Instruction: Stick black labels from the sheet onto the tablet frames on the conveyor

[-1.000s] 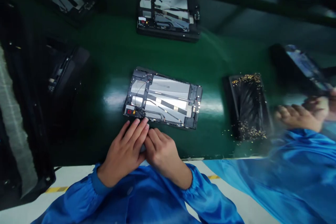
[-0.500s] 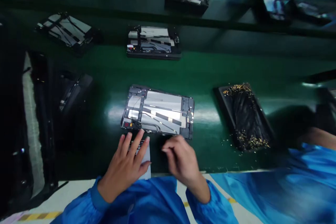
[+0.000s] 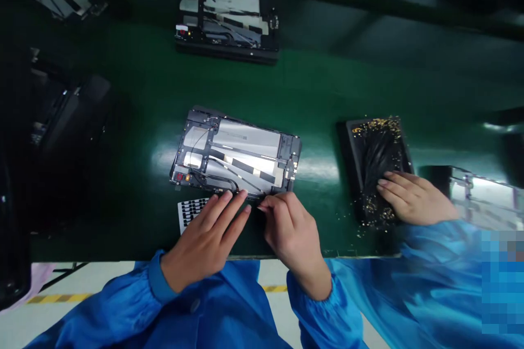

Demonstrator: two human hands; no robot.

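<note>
Head view. Opened device (image 3: pixel 245 147): located on green tabletop (image 3: pixel 311 92), directly ahead of both hands, inner side up, slightly skewed, with silver panels, black strips and thin cables exposed. Left hand (image 3: pixel 207 237): palm down, grip wide, fingers extended, fingertips at near long edge of opened device. White sheet (image 3: pixel 191 214) with rows of black pieces: beside near left corner of opened device, partly covered by left hand. Right hand (image 3: pixel 291 232): grip narrow, thumb and forefinger pinched together at same near edge, to the right of left fingertips; cannot tell whether holding a small piece.

To the right, well apart from opened device: black tray (image 3: pixel 351 155) with bundle of black strips (image 3: pixel 374 158), gold-coloured at ends. Co-worker's hand (image 3: pixel 417 199): on near right part of bundle. Beyond opened device, toward far side: second opened device (image 3: pixel 229 24), likewise with inner side up.
</note>
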